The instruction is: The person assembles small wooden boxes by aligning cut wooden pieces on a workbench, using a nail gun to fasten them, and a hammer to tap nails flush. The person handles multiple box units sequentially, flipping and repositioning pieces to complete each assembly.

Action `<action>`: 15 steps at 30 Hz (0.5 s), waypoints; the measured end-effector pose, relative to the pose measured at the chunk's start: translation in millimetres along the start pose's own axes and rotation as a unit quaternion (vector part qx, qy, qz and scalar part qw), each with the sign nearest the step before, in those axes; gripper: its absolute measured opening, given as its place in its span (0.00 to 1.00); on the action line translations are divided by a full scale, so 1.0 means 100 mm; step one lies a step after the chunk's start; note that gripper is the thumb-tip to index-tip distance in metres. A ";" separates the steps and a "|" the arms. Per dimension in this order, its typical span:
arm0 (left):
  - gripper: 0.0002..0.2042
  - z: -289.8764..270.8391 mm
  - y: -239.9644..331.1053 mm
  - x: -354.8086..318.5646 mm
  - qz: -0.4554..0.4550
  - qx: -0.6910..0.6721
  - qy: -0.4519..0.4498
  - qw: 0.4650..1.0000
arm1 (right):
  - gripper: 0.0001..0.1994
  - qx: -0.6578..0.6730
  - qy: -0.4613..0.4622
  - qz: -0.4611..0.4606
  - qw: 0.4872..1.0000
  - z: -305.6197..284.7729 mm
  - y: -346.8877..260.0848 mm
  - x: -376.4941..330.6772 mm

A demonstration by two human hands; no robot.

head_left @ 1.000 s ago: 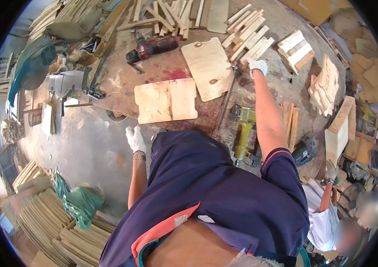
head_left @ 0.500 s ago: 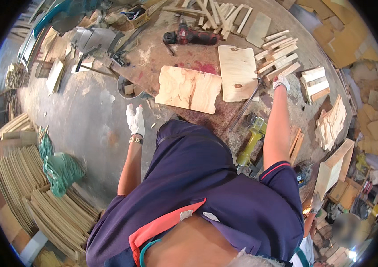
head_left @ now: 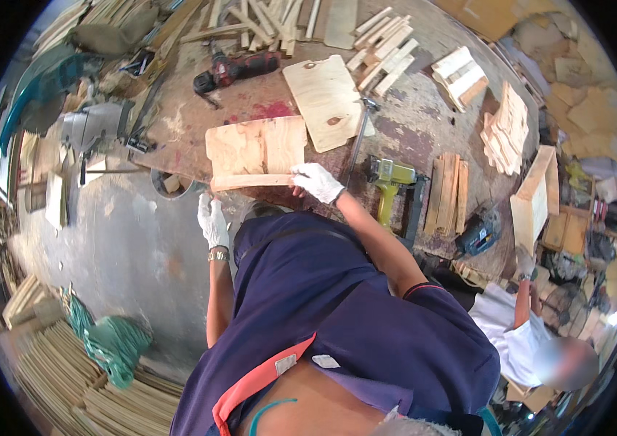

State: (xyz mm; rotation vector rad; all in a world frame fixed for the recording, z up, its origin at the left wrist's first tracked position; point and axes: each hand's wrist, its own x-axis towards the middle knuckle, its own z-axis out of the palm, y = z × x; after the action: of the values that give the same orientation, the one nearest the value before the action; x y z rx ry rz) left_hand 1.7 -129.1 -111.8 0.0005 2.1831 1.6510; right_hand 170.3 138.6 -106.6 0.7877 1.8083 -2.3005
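My right hand [head_left: 318, 182], in a white glove, grips the right end of a narrow wooden strip [head_left: 250, 181]. The strip lies along the near edge of a plywood panel [head_left: 256, 145] with notched sides. Just below the strip's left end is my gloved left hand [head_left: 213, 222]; its fingers point up and stand apart, holding nothing. Behind the panel, to the right, a second plywood panel [head_left: 323, 94] lies flat, with a hammer [head_left: 361, 131] at its right edge. A yellow-green nail gun [head_left: 390, 189] rests right of my right hand.
A red and black cordless drill [head_left: 239, 69] lies beyond the panels. Several loose strips [head_left: 388, 54] are at the back. More wood pieces [head_left: 448, 192] and a dark power tool [head_left: 477, 234] are at right. A mitre saw [head_left: 94, 127] stands left. Another person [head_left: 508, 320] works at lower right.
My right hand has come back from the strip pile, bringing a wooden strip to the panel's near edge. My view has turned rightward, and another person now shows more at lower right.
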 end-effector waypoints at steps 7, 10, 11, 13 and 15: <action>0.15 0.22 0.07 0.24 0.051 0.090 -0.035 0.994 | 0.15 -0.115 -0.019 -0.088 0.989 -0.11 -0.13 0.03; 0.13 0.13 0.09 0.33 0.115 0.189 -0.040 0.974 | 0.27 -0.359 0.151 -0.085 0.917 -0.15 0.00 0.00; 0.12 0.12 0.10 0.35 0.144 0.222 -0.025 0.964 | 0.25 -0.364 0.218 -0.117 0.898 -0.14 0.07 -0.01; 0.12 0.10 0.12 0.41 0.108 0.257 -0.060 0.958 | 0.20 -0.298 0.312 -0.040 0.901 -0.10 0.21 -0.02; 0.12 0.11 0.13 0.41 0.144 0.266 -0.046 0.952 | 0.18 -0.265 0.377 -0.120 0.879 -0.04 0.34 -0.03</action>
State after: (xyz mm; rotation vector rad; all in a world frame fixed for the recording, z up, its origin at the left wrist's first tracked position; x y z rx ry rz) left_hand -35.5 -105.3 -115.6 0.5572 2.5738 1.1069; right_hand 187.4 132.3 -135.6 1.5440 2.8070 -1.5072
